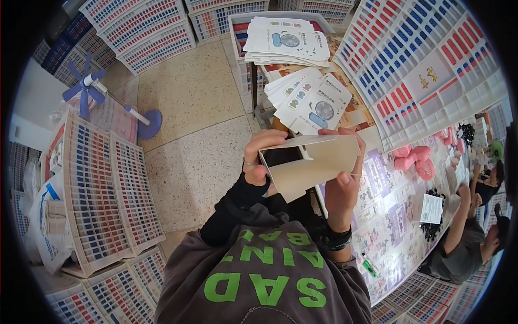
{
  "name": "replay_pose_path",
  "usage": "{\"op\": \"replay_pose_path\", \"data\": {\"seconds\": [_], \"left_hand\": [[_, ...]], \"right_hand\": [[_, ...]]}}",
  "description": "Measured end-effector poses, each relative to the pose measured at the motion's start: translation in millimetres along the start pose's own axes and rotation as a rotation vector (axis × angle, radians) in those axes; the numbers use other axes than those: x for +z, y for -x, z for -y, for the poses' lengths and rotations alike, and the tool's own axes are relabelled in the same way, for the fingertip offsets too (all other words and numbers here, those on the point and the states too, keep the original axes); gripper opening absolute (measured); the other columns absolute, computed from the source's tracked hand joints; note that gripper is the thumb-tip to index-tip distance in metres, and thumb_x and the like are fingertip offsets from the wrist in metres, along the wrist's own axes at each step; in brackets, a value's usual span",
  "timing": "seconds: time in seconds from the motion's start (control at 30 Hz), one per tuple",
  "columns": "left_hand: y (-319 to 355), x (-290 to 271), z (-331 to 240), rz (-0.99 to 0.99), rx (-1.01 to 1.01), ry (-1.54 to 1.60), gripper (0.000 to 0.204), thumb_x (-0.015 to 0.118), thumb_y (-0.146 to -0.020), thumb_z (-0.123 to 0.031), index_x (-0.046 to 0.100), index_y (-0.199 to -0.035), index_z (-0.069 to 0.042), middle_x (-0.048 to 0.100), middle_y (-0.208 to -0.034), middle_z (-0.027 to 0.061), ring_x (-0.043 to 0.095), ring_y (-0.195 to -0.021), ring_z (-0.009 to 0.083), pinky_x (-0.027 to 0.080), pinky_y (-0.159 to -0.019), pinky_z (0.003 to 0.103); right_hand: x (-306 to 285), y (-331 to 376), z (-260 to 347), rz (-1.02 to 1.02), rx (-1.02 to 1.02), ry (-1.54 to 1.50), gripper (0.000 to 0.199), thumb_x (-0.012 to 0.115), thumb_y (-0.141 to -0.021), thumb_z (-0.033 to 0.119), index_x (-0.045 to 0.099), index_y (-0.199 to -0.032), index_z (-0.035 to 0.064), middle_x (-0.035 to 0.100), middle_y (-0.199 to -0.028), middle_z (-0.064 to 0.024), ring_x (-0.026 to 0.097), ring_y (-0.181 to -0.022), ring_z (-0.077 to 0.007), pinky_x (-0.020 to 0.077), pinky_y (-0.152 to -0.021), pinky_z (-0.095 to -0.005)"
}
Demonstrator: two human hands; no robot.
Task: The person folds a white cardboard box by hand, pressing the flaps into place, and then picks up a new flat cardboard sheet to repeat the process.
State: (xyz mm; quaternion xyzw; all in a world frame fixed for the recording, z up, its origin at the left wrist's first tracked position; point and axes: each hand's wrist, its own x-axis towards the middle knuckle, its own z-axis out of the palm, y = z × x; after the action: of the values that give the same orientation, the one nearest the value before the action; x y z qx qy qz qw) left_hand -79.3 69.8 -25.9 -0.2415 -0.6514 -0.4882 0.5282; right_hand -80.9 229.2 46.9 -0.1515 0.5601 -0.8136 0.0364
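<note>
Between my two hands is a small cardboard box (318, 171), pale inside, unfolded into a tube with its near end open and flaps sticking out. My left hand (257, 157) grips its left side, thumb toward me and fingers over the far edge. On the right, my right hand (345, 189) holds the other side, thumb on the near edge and fingertips at the back. Just beyond the box, several flat printed cartons (310, 100) lie fanned on the table, each with a fan picture. A taller stack of flat cartons (287, 40) sits behind them.
A tall white crate (415, 81) showing red and blue pieces stands at the right. Pink handheld fans (415, 160), a green marker (369, 268) and black straps (430, 232) lie on the table (380, 216). Co-workers (467, 243) sit at right. Crates (102, 189) and a purple standing fan (86, 86) are left.
</note>
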Motion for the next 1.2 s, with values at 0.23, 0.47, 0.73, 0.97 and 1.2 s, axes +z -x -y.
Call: {"op": "replay_pose_path", "data": {"seconds": [0.23,0.47,0.73,0.97,1.2], "left_hand": [[2,-8,-19,0.147,-0.143,0.066,0.076,0.082,-0.07,-0.017,0.039,-0.133,-0.022,0.051,-0.122,0.0234,0.058,-0.102,0.0344,0.05,-0.08,0.041],[-14,-12,-27,0.229,-0.035,0.039,0.057,0.082,-0.068,-0.014,0.057,-0.117,-0.026,0.054,-0.119,0.0163,0.059,-0.095,0.0337,0.051,-0.079,0.042],[3,-13,-29,0.211,-0.113,-0.07,0.059,0.088,-0.061,-0.028,0.064,-0.116,-0.021,0.052,-0.115,0.0155,0.059,-0.095,0.0319,0.052,-0.076,0.04],[-9,-16,-43,0.194,-0.29,0.154,0.052,0.076,-0.079,-0.039,0.057,-0.117,-0.009,0.044,-0.122,0.0212,0.058,-0.103,0.0308,0.05,-0.084,0.04],[13,-27,-55,0.26,-0.654,0.154,0.041,0.07,-0.082,-0.034,0.052,-0.108,-0.007,0.05,-0.12,0.0261,0.053,-0.106,0.0329,0.043,-0.089,0.043]], "right_hand": [[8,15,33,0.137,-1.01,1.22,0.02,0.054,-0.091,0.019,0.059,-0.089,0.0,0.063,-0.096,-0.0182,0.062,-0.091,-0.0373,0.0432,-0.089,-0.0514],[2,-14,44,0.696,-0.162,1.141,0.018,0.056,-0.089,0.016,0.058,-0.082,0.0,0.059,-0.072,-0.0187,0.058,-0.073,-0.038,0.0416,-0.07,-0.0446],[3,-6,46,0.525,-0.143,1.121,0.026,0.064,-0.077,0.008,0.061,-0.101,-0.0027,0.058,-0.112,-0.0215,0.054,-0.107,-0.0397,0.0436,-0.088,-0.0428],[-30,7,10,-0.08,-0.105,0.274,0.054,0.037,-0.102,0.029,0.031,-0.144,-0.0029,0.036,-0.148,-0.0157,0.042,-0.131,-0.0252,0.0314,-0.109,-0.0355],[-41,5,-13,0.274,0.45,-0.253,0.059,0.044,-0.1,0.034,0.033,-0.143,-0.004,0.041,-0.145,-0.0147,0.043,-0.13,-0.0223,0.0349,-0.106,-0.0329]]}}
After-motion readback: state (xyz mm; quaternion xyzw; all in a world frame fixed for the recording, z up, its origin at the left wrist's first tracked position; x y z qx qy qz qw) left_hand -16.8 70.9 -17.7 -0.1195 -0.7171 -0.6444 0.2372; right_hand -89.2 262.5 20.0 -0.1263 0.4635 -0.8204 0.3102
